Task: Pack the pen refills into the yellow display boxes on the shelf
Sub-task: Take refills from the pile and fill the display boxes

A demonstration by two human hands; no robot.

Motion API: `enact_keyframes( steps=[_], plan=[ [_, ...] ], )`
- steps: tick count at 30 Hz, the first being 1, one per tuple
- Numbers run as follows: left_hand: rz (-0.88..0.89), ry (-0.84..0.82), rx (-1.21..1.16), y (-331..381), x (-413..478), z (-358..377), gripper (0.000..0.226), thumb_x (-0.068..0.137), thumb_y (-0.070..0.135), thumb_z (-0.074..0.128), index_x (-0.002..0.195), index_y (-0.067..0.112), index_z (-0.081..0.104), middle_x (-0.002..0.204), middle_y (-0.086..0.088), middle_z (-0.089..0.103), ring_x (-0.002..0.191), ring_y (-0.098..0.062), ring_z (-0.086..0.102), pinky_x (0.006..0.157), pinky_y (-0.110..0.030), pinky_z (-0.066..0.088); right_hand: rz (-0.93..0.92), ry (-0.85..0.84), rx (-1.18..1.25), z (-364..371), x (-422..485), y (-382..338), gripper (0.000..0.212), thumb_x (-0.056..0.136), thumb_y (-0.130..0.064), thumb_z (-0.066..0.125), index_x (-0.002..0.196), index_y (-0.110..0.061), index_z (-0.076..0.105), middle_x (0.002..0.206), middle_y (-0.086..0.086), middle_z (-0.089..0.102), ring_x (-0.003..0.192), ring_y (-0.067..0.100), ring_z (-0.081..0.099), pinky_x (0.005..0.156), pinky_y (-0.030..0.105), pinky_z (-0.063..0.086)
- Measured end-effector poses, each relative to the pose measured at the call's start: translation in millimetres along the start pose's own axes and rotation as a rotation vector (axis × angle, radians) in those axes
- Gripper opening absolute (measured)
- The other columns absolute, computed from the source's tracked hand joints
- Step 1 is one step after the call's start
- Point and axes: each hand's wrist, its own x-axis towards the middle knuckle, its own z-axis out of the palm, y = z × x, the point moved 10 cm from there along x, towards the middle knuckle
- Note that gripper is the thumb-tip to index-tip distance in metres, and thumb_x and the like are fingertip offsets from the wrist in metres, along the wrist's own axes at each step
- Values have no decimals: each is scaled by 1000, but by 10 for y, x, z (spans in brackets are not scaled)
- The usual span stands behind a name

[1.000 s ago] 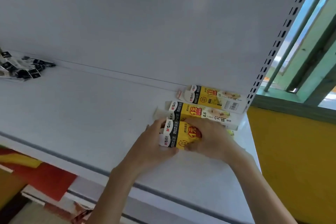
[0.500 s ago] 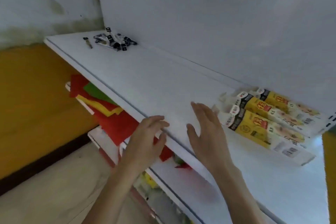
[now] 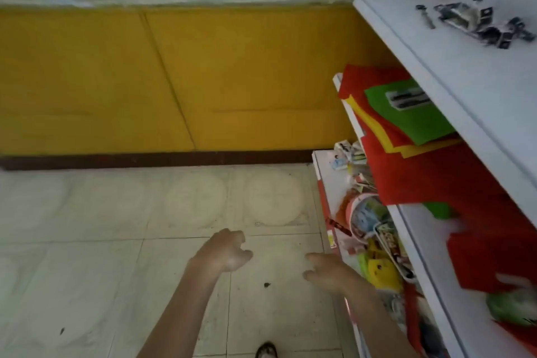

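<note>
My left hand (image 3: 223,253) hangs over the tiled floor with its fingers loosely curled and nothing in it. My right hand (image 3: 327,270) hangs beside it, close to the front of the lower shelf, also holding nothing. A small pile of black-and-white packets (image 3: 476,22) lies at the left end of the white top shelf (image 3: 470,90). The yellow display boxes are out of view.
Red, green and yellow sheets (image 3: 406,125) are stacked on the middle shelf. The lower shelf (image 3: 327,183) holds mixed small goods and a yellow item (image 3: 380,272). The tiled floor (image 3: 116,227) lies to the left, with a yellow wall panel (image 3: 145,81) behind.
The view has swung left and down, away from the yellow boxes. Both hands let go of a box, left the top shelf and now hang over the floor.
</note>
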Motion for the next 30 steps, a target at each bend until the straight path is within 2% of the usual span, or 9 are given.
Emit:
enact_keyframes(
  steps=[8,13,16,18,19,20,22,24,30],
  plan=[
    [-55,-88,-148,-296,337,-92,48,94,42,44,137,21,40,142,-7,41,125,-19,46,98,-27,38,-52,17,-75,-461,629,-473,44,93,-35,44,131,-14,46,136,8,48,119,22,48,87,26,39],
    [-77,-42,-167,-284,810,-477,49,94,43,44,137,21,40,140,-6,44,123,-18,47,96,-26,38,-112,68,-14,-1231,1029,-801,50,95,-29,44,142,-15,35,146,7,37,129,22,40,103,29,35],
    [-78,-30,-187,-134,1143,-734,49,95,41,44,139,18,39,141,-8,43,125,-19,45,97,-26,39,-124,117,-17,-1773,1243,-901,48,95,-30,43,141,-19,36,146,5,37,132,22,37,103,29,33],
    [-62,-37,-194,-6,1363,-908,49,95,40,44,139,19,39,141,-8,42,126,-20,44,97,-26,38,-120,139,-14,-2078,1460,-891,25,93,-29,43,115,-24,53,124,1,51,122,22,45,89,27,38],
    [-58,-36,-199,45,1468,-1001,49,95,40,44,139,19,38,142,-8,42,126,-20,44,97,-26,38,-121,148,-16,-2212,1545,-904,9,92,-28,43,95,-29,51,106,-3,50,113,21,48,82,27,37],
    [-55,-33,-205,94,1572,-1103,49,95,40,44,139,19,38,142,-8,42,126,-20,44,98,-27,38,-116,156,-7,-2334,1624,-912,8,91,-29,43,85,-33,47,100,-4,49,108,18,48,79,27,37],
    [-53,-32,-207,187,1763,-1327,50,95,40,44,140,19,37,143,-8,41,126,-21,44,99,-28,38,-106,149,-5,-2508,1762,-915,22,90,-32,43,108,-30,56,120,2,54,114,19,48,90,29,40],
    [-36,-31,-206,291,1994,-1590,50,95,41,43,141,20,36,144,-7,40,126,-22,44,98,-28,39,-86,160,13,-2674,1860,-915,43,91,-34,44,132,-22,48,136,3,49,122,20,47,99,33,40],
    [48,38,-193,571,2828,-2483,47,96,41,42,139,21,37,141,-6,43,121,-21,48,89,-27,40,-11,135,89,-3050,2390,-846,44,91,-35,45,132,-21,48,131,2,52,116,20,51,97,33,44]
  ],
)
